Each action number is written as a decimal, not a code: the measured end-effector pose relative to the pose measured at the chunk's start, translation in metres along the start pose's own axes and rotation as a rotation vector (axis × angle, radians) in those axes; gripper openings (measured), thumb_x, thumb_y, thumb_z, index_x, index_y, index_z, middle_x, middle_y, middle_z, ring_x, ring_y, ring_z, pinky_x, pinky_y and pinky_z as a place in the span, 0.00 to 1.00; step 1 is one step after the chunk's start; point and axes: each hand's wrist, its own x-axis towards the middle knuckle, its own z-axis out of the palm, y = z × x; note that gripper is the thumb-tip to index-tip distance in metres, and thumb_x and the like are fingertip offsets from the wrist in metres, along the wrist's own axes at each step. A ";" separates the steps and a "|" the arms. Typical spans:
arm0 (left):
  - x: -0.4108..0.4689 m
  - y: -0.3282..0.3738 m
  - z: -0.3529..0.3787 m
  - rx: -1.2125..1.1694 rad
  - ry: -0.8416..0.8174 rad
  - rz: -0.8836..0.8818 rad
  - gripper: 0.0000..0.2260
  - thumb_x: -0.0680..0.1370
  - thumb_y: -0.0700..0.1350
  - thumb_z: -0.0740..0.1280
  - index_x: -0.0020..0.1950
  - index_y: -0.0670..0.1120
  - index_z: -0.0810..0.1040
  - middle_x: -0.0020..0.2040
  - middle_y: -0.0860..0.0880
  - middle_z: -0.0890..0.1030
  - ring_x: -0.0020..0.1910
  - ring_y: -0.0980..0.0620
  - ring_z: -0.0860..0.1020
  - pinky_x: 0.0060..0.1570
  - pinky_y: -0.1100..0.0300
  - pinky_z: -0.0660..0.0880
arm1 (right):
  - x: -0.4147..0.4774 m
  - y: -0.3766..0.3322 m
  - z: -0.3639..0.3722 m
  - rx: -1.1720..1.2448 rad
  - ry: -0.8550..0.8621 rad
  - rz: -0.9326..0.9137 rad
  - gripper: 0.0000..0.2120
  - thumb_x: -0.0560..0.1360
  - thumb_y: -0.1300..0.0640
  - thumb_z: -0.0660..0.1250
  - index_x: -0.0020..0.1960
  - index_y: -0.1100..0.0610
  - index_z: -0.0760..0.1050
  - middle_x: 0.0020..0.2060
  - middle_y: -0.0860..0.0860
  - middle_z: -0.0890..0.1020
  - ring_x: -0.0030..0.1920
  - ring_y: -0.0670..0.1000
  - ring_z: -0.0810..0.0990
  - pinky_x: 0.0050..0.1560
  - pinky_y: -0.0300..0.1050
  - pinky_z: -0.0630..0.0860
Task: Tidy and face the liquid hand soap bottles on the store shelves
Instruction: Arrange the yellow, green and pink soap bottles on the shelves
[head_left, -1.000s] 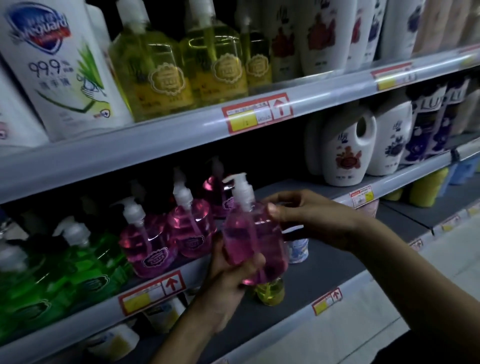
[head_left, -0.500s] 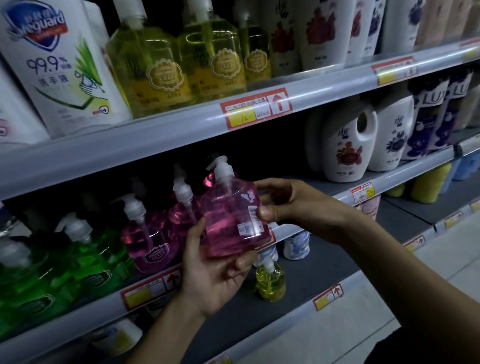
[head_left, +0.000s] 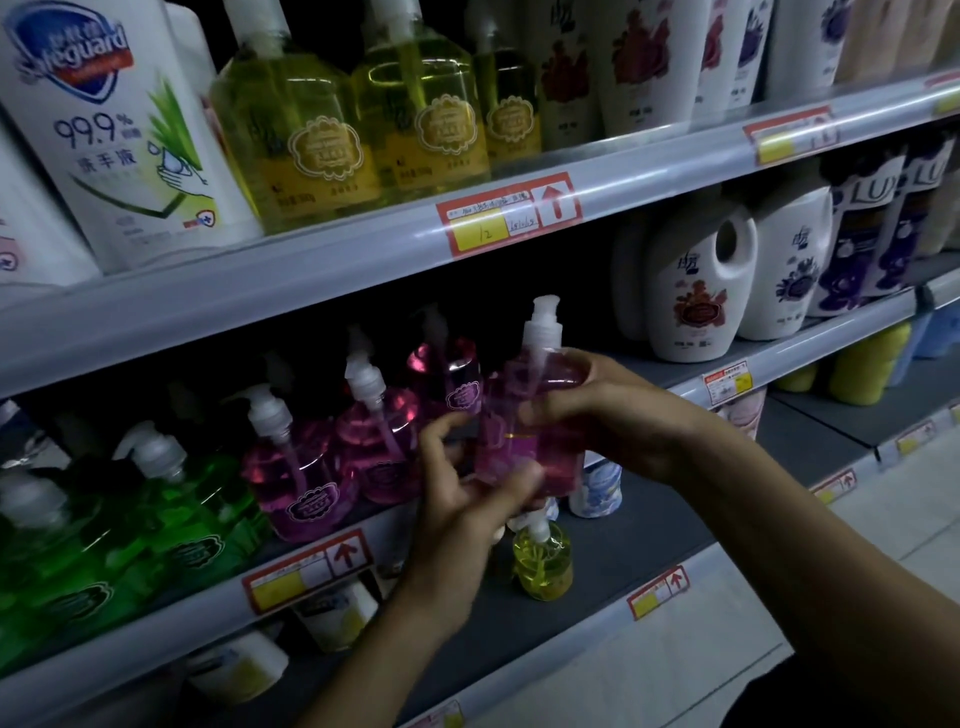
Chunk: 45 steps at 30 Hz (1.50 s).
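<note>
A pink liquid soap pump bottle (head_left: 524, 415) is held upright in front of the middle shelf (head_left: 218, 618), right of the pink row. My right hand (head_left: 613, 415) grips its right side and shoulder. My left hand (head_left: 467, 499) cups its lower left side and base, thumb apart. Its white pump points up. Three more pink pump bottles (head_left: 306, 473) stand on that shelf to the left. Several green pump bottles (head_left: 156, 525) stand further left.
Yellow pump bottles (head_left: 296, 135) and a white Safeguard refill pouch (head_left: 114, 140) stand on the upper shelf. White jugs (head_left: 691, 280) stand at the middle right. A small yellow bottle (head_left: 543, 564) stands on the lower shelf under my hands.
The pink bottle has been turned from tilted, back label showing, to upright and moved right and up. My right hand has closed further around it.
</note>
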 end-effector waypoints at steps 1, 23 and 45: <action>0.001 0.004 -0.003 -0.150 -0.036 -0.075 0.25 0.68 0.41 0.71 0.63 0.47 0.70 0.56 0.47 0.81 0.50 0.48 0.82 0.43 0.57 0.78 | -0.001 0.000 -0.004 0.083 -0.053 -0.008 0.21 0.64 0.68 0.70 0.57 0.65 0.76 0.48 0.59 0.82 0.47 0.56 0.82 0.49 0.48 0.81; 0.019 0.019 -0.081 1.439 0.273 0.193 0.28 0.75 0.42 0.69 0.73 0.55 0.66 0.70 0.42 0.62 0.49 0.47 0.75 0.47 0.64 0.70 | 0.056 0.033 -0.001 -0.587 0.204 -0.340 0.40 0.55 0.56 0.83 0.64 0.47 0.74 0.59 0.52 0.78 0.58 0.49 0.79 0.59 0.52 0.78; 0.021 0.003 -0.083 1.314 0.218 0.200 0.31 0.77 0.40 0.67 0.76 0.58 0.60 0.75 0.43 0.56 0.35 0.55 0.76 0.37 0.80 0.65 | 0.073 0.066 0.004 -0.800 0.194 -0.239 0.44 0.62 0.42 0.78 0.73 0.41 0.61 0.63 0.51 0.70 0.64 0.50 0.74 0.67 0.50 0.72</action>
